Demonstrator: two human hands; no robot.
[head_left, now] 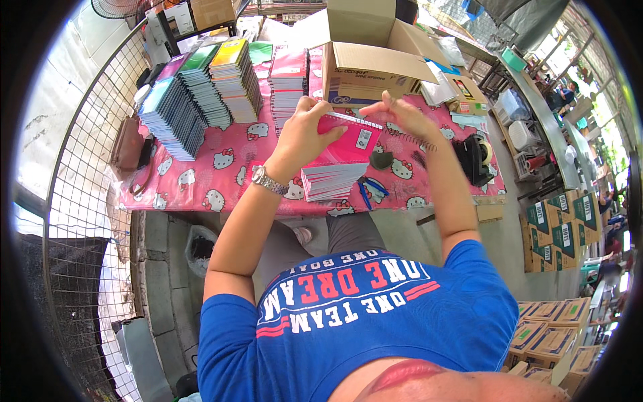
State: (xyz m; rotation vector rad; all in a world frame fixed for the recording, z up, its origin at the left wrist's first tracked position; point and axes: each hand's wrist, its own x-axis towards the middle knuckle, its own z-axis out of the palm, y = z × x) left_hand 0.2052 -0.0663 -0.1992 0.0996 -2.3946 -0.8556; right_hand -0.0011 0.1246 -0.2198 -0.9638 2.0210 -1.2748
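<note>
Two hands at frame centre grip one pink spiral notebook (348, 137); left hand (305, 130) clamped on its left edge, right hand (402, 115) pinching the top edge w/ fingertips together; notebook tilted, pink cover w/ small label, wire binding along top; below it a small notebook stack (331, 182); beyond, open cardboard box (375, 63) at upper centre.

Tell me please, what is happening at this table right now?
A person holds a pink spiral notebook over a table with a pink cartoon-cat cloth. The left hand grips its left side and the right hand pinches at the wire spine. A small stack of notebooks lies below; taller stacks and an open cardboard box stand behind.
</note>
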